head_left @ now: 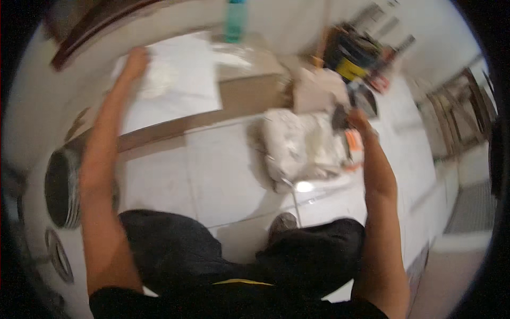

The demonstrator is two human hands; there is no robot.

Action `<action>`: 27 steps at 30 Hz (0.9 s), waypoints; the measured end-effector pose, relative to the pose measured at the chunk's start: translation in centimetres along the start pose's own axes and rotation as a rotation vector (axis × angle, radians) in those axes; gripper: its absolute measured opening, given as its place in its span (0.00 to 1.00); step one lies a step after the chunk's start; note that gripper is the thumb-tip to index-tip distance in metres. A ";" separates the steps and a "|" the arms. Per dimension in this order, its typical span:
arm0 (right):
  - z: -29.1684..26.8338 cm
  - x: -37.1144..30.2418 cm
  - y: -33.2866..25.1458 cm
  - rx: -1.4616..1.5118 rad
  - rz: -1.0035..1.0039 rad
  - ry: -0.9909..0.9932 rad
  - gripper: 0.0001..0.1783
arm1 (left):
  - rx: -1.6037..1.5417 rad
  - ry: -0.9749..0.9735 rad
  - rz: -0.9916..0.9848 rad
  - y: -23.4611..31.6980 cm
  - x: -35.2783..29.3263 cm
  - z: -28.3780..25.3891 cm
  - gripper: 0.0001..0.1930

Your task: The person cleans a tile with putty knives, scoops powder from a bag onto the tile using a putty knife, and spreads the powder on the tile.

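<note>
My left hand [137, 61] rests at the upper left edge of a white sheet [194, 64], its fingers blurred. On the sheet, beside that hand, lies a small heap of white powder [158, 81]. My right hand [359, 121] is closed on a dark tool [340, 117], blurred, its exact kind unclear. The tool is above the far right side of an open bag of white powder [287, 141]. An orange and white printed part [353, 142] shows at the bag's right side, under my right wrist.
A brown box or slab [249, 93] lies under the sheet. Behind stand a teal bottle [234, 21] and a dark bucket with a yellow patch [350, 56]. A dark round container [64, 189] is beside my left forearm; a wooden frame [457, 114] is at right. White tiles [223, 170] cover the floor.
</note>
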State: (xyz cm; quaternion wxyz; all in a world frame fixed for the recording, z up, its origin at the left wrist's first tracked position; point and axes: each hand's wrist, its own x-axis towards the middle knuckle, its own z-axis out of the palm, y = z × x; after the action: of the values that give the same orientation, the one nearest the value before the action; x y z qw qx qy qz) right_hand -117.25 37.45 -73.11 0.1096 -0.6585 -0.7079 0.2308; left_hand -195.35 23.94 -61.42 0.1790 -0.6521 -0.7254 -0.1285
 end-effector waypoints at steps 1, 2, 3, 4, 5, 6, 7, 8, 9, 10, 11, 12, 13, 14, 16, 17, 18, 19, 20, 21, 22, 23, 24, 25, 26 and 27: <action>-0.5 -0.4 0.5 -0.105 -0.042 0.041 0.10 | -0.138 0.082 -0.031 1.0 -0.2 0.1 0.14; -1.8 -1.6 2.4 -0.158 -0.023 0.058 0.14 | -0.119 -0.209 -0.116 5.1 0.5 -1.1 0.18; -1.9 -1.7 2.1 -0.167 -0.045 0.074 0.17 | -0.169 -0.253 -0.208 6.3 0.3 -2.7 0.19; -1.8 -1.2 1.6 -0.106 -0.090 0.051 0.17 | -0.156 -0.157 -0.110 4.2 0.0 -2.9 0.18; -1.7 -0.9 1.4 -0.043 -0.130 0.026 0.16 | -0.131 -0.063 -0.022 2.0 -0.2 -3.2 0.18; -1.8 -1.3 1.9 0.006 -0.146 -0.001 0.16 | -0.143 -0.063 -0.005 2.9 -0.3 -2.8 0.18; -1.4 -1.7 2.2 -0.142 -0.093 -0.085 0.16 | -0.151 0.125 0.125 3.6 -0.5 -2.6 0.17; -0.6 -1.9 1.7 -0.193 -0.091 -0.109 0.15 | -0.142 0.314 0.242 3.5 -0.9 -3.1 0.17; 0.1 -2.3 1.5 -0.247 -0.084 -0.133 0.14 | -0.141 0.315 0.246 4.5 -1.0 -4.1 0.17; 0.9 -2.4 1.1 -0.298 -0.084 -0.157 0.14 | -0.266 0.237 0.121 5.1 -0.8 -5.5 0.17; 1.3 -2.4 2.7 -0.318 -0.063 -0.001 0.13 | -0.410 0.163 0.002 7.0 -0.6 -6.7 0.18; 1.8 -2.3 3.7 -0.335 -0.049 0.149 0.13 | -0.419 0.165 0.007 8.5 -0.9 -7.8 0.18; 2.4 -2.1 2.4 -0.410 -0.057 0.103 0.13 | -0.554 0.025 0.000 9.6 -1.7 -9.4 0.16; 2.6 -2.0 1.8 -0.405 -0.064 0.105 0.13 | -0.698 -0.109 -0.001 11.6 -2.5 -11.2 0.15; 3.1 -2.2 1.2 -0.501 -0.061 0.135 0.12 | -0.804 -0.390 0.116 19.1 -5.7 -15.7 0.13; 3.4 -2.7 0.6 -0.537 -0.076 0.132 0.12 | -0.834 -0.524 0.186 22.2 -7.7 -16.0 0.11; 4.0 -2.7 0.8 -0.533 -0.090 0.130 0.12 | -0.706 -0.680 0.234 25.1 -10.0 -16.6 0.11; 4.2 -2.9 1.9 -0.551 -0.116 0.094 0.12 | -0.683 -0.943 0.322 27.6 -11.8 -15.6 0.11; 4.5 -3.2 2.5 -0.563 -0.146 0.057 0.12 | -0.680 -0.699 0.724 28.4 -15.1 -13.2 0.13; 5.2 -3.6 1.8 -0.553 -0.227 0.051 0.11 | -0.679 -0.923 0.755 28.6 -18.1 -11.6 0.14; 5.9 -4.4 1.0 -0.546 -0.240 0.035 0.11 | -0.424 -1.142 0.887 28.7 -20.1 -10.9 0.15; 6.1 -5.3 0.2 -0.534 -0.283 0.033 0.10 | -0.367 -1.178 0.941 26.9 -23.3 -8.7 0.16; 6.4 -5.7 -0.6 -0.522 -0.331 0.036 0.10 | -0.422 -1.259 0.819 24.6 -26.6 -5.7 0.16; 6.7 -5.9 -0.3 -0.449 -0.445 0.098 0.10 | -0.475 -1.334 0.698 22.4 -29.0 -2.9 0.16; 6.8 -5.8 -0.7 -0.447 -0.455 0.096 0.10 | -0.476 -1.333 0.687 20.4 -30.4 -0.9 0.16; 7.0 -5.8 -1.3 -0.418 -0.352 0.135 0.10 | -0.432 -1.399 0.605 18.5 -31.5 0.7 0.17</action>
State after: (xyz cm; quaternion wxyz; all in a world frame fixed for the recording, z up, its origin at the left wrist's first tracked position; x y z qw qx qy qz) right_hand -121.00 30.43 -77.70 0.0568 -0.5474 -0.8348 0.0129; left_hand -174.34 -1.99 -76.38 -0.4220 -0.7708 -0.4197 0.2274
